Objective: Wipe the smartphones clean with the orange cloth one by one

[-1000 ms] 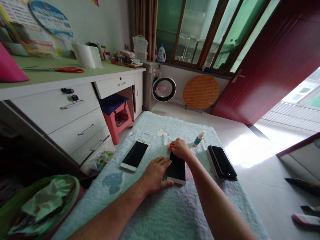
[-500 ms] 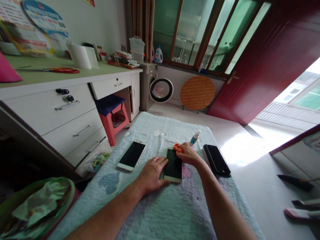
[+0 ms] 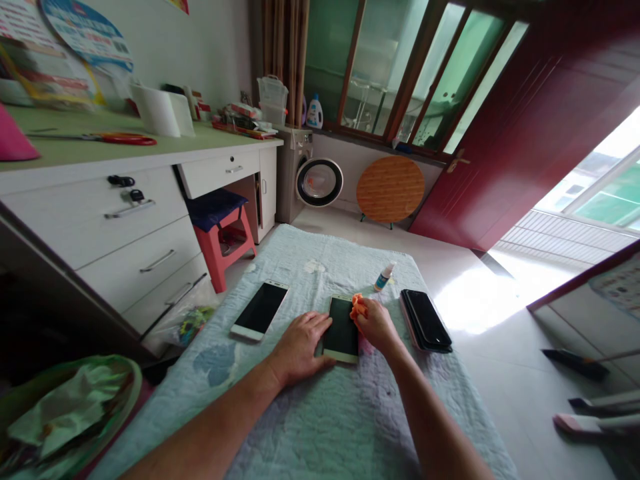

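A gold-edged phone (image 3: 341, 330) lies screen up on the quilted cloth (image 3: 320, 427). My left hand (image 3: 300, 347) rests at its left side, fingertips and thumb on its edges, steadying it. An orange cloth (image 3: 358, 311) is bunched in my right hand (image 3: 376, 323), at the upper right edge of that phone. To the left lies a white phone (image 3: 261, 311), screen up. On the right, a black phone (image 3: 427, 320) sits on top of another dark one. Beyond my right hand stands a small spray bottle (image 3: 385, 277).
A bin (image 3: 135, 393) holding crumpled paper stands at the lower left. White drawers (image 3: 135, 240) and a red stool (image 3: 227, 240) flank the left side. Behind are a washing machine with its door open (image 3: 320, 182) and a round wooden board (image 3: 390, 189).
My right hand and the orange cloth have moved from the phone's top edge slightly down toward its right edge. The view has shifted slightly. My left hand keeps its place on the phone.
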{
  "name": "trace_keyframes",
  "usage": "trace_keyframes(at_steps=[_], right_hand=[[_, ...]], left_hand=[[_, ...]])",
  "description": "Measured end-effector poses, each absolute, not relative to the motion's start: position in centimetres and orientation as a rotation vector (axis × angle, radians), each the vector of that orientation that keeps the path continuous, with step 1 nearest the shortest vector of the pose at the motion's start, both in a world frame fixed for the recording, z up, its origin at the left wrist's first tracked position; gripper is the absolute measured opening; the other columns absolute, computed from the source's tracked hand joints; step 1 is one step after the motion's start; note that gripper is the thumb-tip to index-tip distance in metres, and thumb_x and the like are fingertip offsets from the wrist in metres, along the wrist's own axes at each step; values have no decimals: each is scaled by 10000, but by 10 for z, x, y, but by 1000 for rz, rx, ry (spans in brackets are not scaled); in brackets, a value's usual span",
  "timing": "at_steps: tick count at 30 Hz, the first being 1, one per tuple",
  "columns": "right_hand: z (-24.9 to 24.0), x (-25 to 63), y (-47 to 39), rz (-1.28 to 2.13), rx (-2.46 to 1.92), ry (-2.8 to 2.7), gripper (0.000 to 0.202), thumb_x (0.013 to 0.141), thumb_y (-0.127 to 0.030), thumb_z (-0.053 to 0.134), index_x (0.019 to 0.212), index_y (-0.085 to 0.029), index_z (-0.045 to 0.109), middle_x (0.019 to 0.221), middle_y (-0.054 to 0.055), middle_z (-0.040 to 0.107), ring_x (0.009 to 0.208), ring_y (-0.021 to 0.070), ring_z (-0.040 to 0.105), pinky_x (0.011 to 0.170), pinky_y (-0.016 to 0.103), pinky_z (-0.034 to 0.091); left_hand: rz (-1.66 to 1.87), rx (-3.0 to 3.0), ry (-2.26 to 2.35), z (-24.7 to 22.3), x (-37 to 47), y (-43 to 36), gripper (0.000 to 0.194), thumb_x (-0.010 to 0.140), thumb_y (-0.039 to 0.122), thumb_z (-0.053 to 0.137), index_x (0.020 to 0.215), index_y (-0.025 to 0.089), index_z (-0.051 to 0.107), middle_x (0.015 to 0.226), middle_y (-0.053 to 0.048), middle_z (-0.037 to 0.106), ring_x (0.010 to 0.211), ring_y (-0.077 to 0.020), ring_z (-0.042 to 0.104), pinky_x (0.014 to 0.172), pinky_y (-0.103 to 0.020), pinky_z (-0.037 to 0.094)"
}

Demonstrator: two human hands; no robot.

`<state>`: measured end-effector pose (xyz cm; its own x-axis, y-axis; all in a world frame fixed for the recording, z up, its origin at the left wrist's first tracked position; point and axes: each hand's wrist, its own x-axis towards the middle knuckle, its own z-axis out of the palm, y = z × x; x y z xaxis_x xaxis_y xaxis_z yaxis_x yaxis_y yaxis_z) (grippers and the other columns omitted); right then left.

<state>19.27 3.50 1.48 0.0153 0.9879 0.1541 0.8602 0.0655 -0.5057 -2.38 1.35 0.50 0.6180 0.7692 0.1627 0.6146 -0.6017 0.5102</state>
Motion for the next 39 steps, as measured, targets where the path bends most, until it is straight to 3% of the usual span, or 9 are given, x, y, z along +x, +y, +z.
trace_keyframes(at_steps=[13, 23, 26, 30, 35, 39], right_hand=[[13, 176, -22, 439, -1711, -1721, 258, 738, -148, 463, 971, -190, 567, 858, 37, 652, 765, 162, 599, 695, 235, 433], [24, 165, -59, 513, -1631, -1792, 178, 750, -118, 450, 892, -215, 493, 832, 24, 612, 733, 150, 567, 671, 225, 418], [37, 165, -64, 586, -1655, -1898, 149, 721, -88, 447, 789, -213, 488, 774, 9, 595, 690, 139, 545, 625, 213, 380], [57, 163, -65, 768, -1669, -2053, 175, 685, -44, 436, 703, -205, 504, 685, -16, 574, 637, 123, 513, 587, 208, 324], [54, 162, -59, 562, -1712, -2030, 256, 695, -16, 423, 797, -200, 569, 799, 13, 563, 728, 132, 515, 663, 211, 341], [40, 162, -56, 511, -1758, -2063, 249, 736, -25, 442, 844, -201, 581, 838, 19, 535, 736, 133, 504, 662, 212, 347]], left_hand=[[501, 2446, 1126, 4, -23, 14, 766, 719, 595, 659, 1329, 158, 502, 1404, -147, 487, 1301, -320, 421, 1088, -453, 324], [496, 2444, 1150, 5, -22, 12, 764, 700, 525, 702, 1324, 134, 498, 1396, -150, 494, 1299, -318, 424, 1095, -444, 324], [504, 2452, 1152, 4, -22, 12, 744, 703, 505, 707, 1322, 146, 500, 1395, -139, 498, 1297, -310, 428, 1095, -433, 325], [507, 2443, 1156, 3, -21, 13, 754, 719, 569, 678, 1314, 137, 512, 1395, -150, 496, 1296, -322, 426, 1091, -439, 327], [482, 2417, 1134, 3, -22, 15, 823, 703, 640, 659, 1326, 127, 500, 1405, -162, 481, 1308, -337, 408, 1092, -456, 314], [503, 2396, 1121, 5, -24, 15, 678, 779, 555, 631, 1319, 162, 511, 1400, -122, 497, 1302, -294, 422, 1094, -428, 319]])
